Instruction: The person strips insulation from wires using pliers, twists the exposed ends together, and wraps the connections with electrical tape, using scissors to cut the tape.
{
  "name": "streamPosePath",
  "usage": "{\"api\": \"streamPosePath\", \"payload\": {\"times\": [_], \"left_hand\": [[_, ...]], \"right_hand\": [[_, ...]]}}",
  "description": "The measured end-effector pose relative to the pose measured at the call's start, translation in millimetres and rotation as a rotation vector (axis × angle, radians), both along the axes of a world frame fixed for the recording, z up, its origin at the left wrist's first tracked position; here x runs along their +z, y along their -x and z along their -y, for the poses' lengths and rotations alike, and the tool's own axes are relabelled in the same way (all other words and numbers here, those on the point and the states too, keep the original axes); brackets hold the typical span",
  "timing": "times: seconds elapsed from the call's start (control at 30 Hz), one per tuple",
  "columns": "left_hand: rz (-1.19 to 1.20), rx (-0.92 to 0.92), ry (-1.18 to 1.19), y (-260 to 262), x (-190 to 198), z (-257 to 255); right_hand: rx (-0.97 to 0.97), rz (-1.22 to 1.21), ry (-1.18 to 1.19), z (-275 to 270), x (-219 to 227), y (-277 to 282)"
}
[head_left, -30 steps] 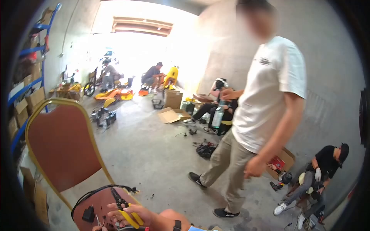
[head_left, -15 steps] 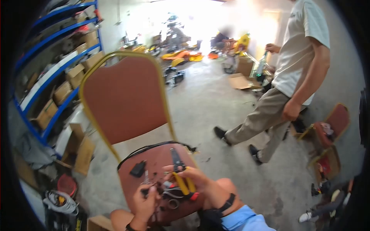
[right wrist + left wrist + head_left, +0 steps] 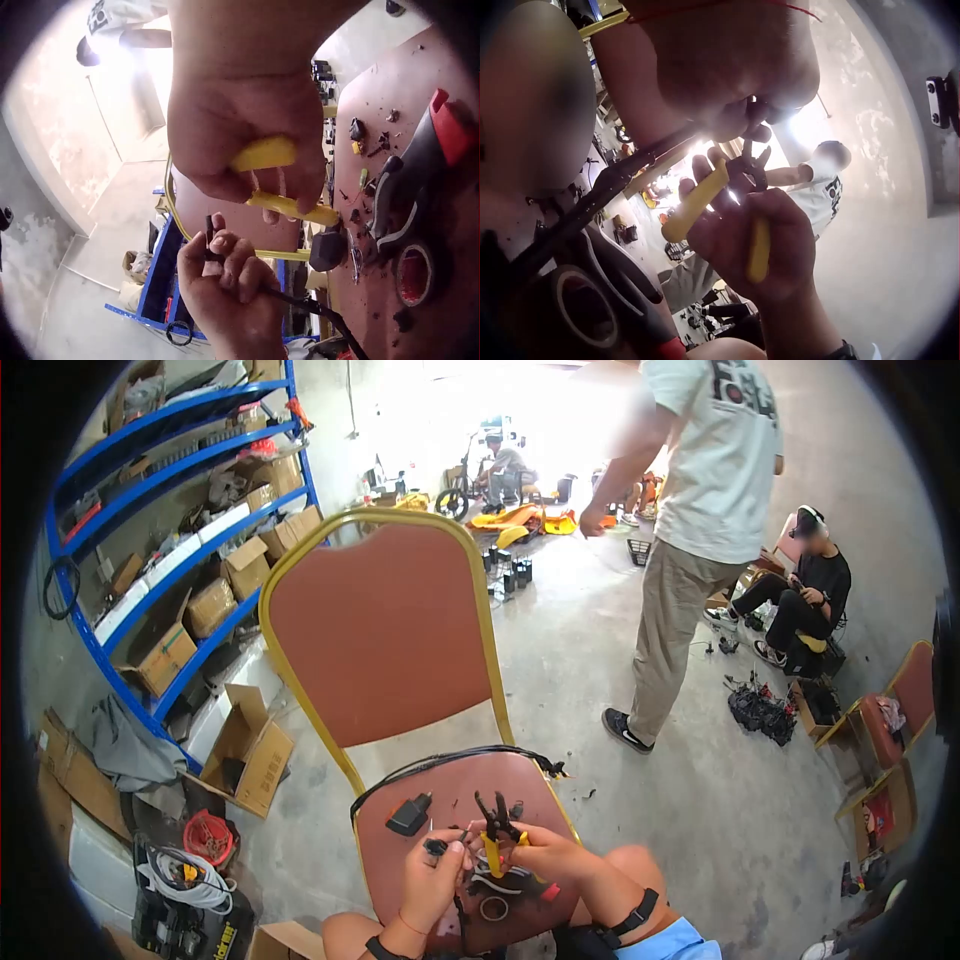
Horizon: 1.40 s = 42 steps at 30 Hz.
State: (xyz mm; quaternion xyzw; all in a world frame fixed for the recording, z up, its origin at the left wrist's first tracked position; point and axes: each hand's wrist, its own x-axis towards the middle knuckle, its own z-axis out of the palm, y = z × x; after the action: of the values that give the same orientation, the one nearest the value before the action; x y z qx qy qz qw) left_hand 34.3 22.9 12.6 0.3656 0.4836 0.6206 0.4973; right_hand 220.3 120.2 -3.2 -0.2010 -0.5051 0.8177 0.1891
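In the head view my left hand (image 3: 430,880) is over the chair seat (image 3: 540,810), gripping a black cable (image 3: 607,184). One short black end (image 3: 209,232) sticks up between its thumb and fingers in the right wrist view. Just to the right, my right hand (image 3: 548,852) holds wire strippers (image 3: 491,852) by their yellow handles. Their dark jaws stand apart, close to the left hand's fingertips. Below the hands on the seat lie a roll of tape (image 3: 415,276) and a grey-and-red-handled tool (image 3: 409,184). A black plug-like block (image 3: 408,815) lies left of them.
The chair's backrest (image 3: 385,630) rises in front, with a black cable bundle (image 3: 450,757) along the seat's rear. Blue shelves (image 3: 180,550) with boxes stand left. A person in a white shirt (image 3: 710,470) stands ahead; another person (image 3: 820,585) sits at right. Dark scraps dot the seat.
The head view has swung and tilted. The strippers have come nearer my left hand and their jaws have spread. The person in the white shirt has turned their back.
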Motion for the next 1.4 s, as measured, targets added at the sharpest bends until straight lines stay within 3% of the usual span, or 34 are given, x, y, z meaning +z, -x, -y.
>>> {"api": "streamPosePath", "payload": {"times": [0.17, 0.3, 0.57, 0.67, 0.87, 1.4], "left_hand": [[-0.074, -0.053, 0.001, -4.7, 0.3, -4.3], [-0.106, -0.046, -0.024, -9.4, -4.2, -0.6], [-0.098, -0.070, 0.019, 2.1, -20.1, 2.2], [-0.093, -0.084, 0.009, 2.1, -18.6, 1.5], [-0.059, -0.087, 0.010, 0.1, -7.9, 9.8], [-0.130, -0.049, -0.008, 2.6, -4.3, 14.4]], "right_hand": [[-0.016, 0.196, -0.267, 6.2, -20.7, -0.7], [-0.029, 0.281, -0.445, 15.2, 10.5, 1.0], [-0.129, 0.240, -0.784, 15.5, 2.6, 6.4], [-0.151, 0.357, -0.880, 19.2, 19.5, 5.8], [-0.200, 0.296, -0.978, 23.2, 21.1, 6.7], [-0.244, 0.429, -1.219, 27.0, 15.5, 11.3]]}}
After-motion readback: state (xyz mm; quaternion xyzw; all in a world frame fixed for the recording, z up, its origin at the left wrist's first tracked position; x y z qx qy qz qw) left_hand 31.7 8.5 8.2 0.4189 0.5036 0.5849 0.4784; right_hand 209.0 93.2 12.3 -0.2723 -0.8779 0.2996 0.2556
